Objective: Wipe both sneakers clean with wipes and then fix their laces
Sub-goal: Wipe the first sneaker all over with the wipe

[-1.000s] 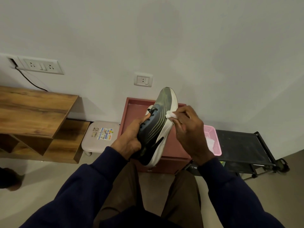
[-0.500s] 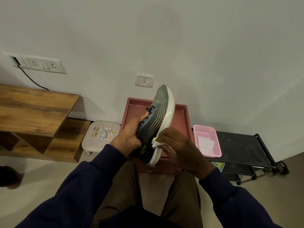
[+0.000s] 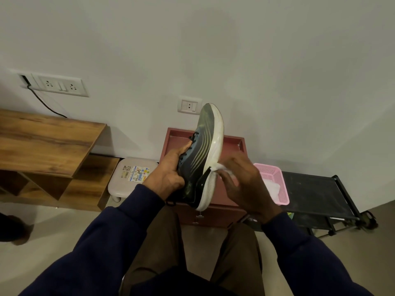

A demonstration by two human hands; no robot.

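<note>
**Head view: one sneaker mid-wipe, laces not yet fixed**

Head camera showed the dark sneaker raised above the person's lap, toe up, in front of the red cabinet. The left hand gripped its upper, with the thumb lying along the black laces. The right hand pinched a white wipe and pressed it against the white midsole, about halfway along.

By that reading the job was early, in the cleaning of one shoe. Whether its far side and outsole had been wiped could not be told. No second sneaker could be made out, so it probably remained to be done. The laces looked loose near the heel, so fixing them also lay ahead. More white sheets, likely wipes, lay in the pink basket just beside the right hand.
</note>
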